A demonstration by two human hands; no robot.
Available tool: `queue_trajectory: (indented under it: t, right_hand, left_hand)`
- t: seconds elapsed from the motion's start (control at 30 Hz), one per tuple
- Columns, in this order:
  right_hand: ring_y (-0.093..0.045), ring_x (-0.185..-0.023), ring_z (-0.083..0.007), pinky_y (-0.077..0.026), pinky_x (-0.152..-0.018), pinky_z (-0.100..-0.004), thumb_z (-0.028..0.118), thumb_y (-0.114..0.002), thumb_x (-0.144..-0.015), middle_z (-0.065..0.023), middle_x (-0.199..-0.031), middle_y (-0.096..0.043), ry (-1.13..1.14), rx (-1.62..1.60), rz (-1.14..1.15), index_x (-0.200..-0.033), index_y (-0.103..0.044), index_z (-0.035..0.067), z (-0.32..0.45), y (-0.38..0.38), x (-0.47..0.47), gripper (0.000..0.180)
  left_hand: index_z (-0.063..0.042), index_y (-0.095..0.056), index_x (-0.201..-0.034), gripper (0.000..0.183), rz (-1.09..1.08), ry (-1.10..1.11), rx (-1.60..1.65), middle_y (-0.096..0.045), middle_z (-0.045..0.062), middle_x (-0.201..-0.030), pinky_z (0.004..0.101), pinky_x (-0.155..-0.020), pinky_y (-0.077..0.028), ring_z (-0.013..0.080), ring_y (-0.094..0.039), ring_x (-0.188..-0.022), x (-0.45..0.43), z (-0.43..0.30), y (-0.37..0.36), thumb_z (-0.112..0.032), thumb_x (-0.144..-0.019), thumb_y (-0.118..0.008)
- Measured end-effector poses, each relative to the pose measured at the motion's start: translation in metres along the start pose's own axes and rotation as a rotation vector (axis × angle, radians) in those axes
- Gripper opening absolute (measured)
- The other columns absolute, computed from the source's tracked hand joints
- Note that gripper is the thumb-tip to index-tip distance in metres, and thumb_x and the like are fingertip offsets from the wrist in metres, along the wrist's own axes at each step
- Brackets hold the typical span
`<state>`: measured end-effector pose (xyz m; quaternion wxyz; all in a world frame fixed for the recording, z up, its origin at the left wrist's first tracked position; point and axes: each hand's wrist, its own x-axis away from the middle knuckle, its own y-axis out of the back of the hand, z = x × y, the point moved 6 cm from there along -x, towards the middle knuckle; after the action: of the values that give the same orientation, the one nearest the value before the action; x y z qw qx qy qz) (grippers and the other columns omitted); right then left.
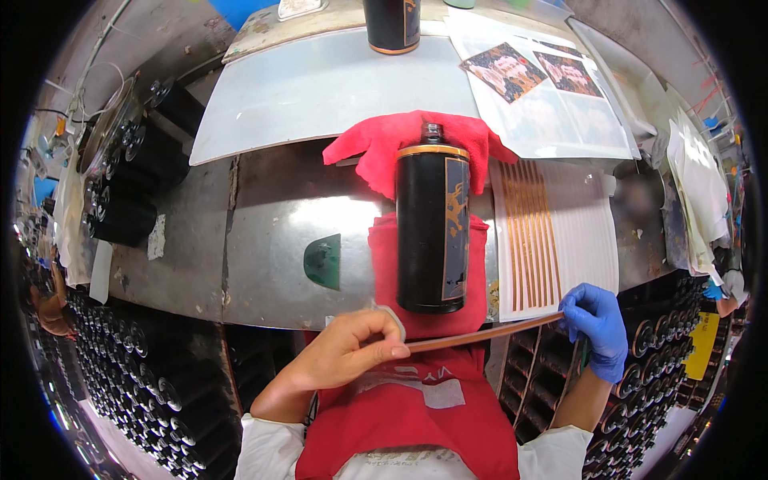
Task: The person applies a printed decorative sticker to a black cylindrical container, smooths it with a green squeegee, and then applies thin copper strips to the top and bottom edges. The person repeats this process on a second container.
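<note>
A thin copper-coloured strip (480, 339) is stretched between my two hands, in front of my red apron. My bare left hand (354, 348) pinches one end between thumb and fingers, with a pale translucent piece curling up behind it. My right hand (594, 330), in a blue glove, grips the other end. Just beyond the strip, a black bottle (423, 240) with a gold band and a decorated panel lies on red cloth (384, 258), its neck pointing away from me. To its right is a white backing sheet (585, 240) carrying several copper strips (531, 234).
A green, rounded scraper-like piece (324, 262) lies on the metal table (270, 210). Another black bottle (393, 24) stands on the white board (312, 84). Printed decal sheets (504, 71) lie at the back right. Black bottles (129, 210) crowd the left side, and more fill racks below.
</note>
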<state>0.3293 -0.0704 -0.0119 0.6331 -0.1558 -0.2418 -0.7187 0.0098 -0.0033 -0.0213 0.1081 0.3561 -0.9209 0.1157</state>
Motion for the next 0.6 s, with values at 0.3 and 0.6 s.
queue_trajectory:
  t: [0.3, 0.6]
  right_hand:
    - [-0.052, -0.051, -0.0068, -0.04, -0.045, -0.0185, 0.015, -0.064, -0.084, -0.0052, -0.067, -0.06, 0.006, -0.039, -0.075, -0.082, -0.059, 0.002, -0.031, 0.021, -0.026, 0.014]
    - [-0.05, -0.048, -0.0063, -0.038, -0.043, -0.0185, 0.015, -0.063, -0.084, -0.0047, -0.065, -0.059, -0.005, -0.021, -0.125, -0.08, -0.059, 0.002, -0.047, 0.036, -0.038, 0.013]
  left_hand:
    - [0.001, -0.06, -0.087, 0.006, -0.408, -0.079, -0.152, -0.058, 0.001, -0.079, 0.0189, -0.057, -0.038, 0.0035, -0.048, -0.066, -0.007, -0.006, 0.002, -0.003, -0.084, -0.064]
    - [0.001, -0.063, -0.081, 0.008, -0.569, -0.081, -0.28, -0.058, -0.001, -0.072, 0.0164, -0.05, -0.031, 0.0002, -0.041, -0.057, -0.013, -0.004, -0.001, -0.003, -0.079, -0.07]
